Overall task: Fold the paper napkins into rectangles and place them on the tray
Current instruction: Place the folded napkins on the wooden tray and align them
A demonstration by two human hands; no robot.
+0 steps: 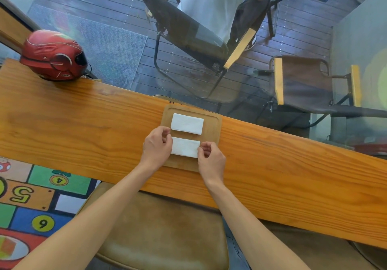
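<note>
Two hands pinch the near napkin ends on tray.

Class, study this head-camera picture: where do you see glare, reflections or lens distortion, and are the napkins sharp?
Head view: the wide lens bows the wooden counter; the glass beyond carries pale reflections and a yellow-green flare at right; the two folded napkins, far and near, on the tray are evenly lit and fairly sharp between the left hand and right hand.

Both hands fwd, prob. pinching
</note>
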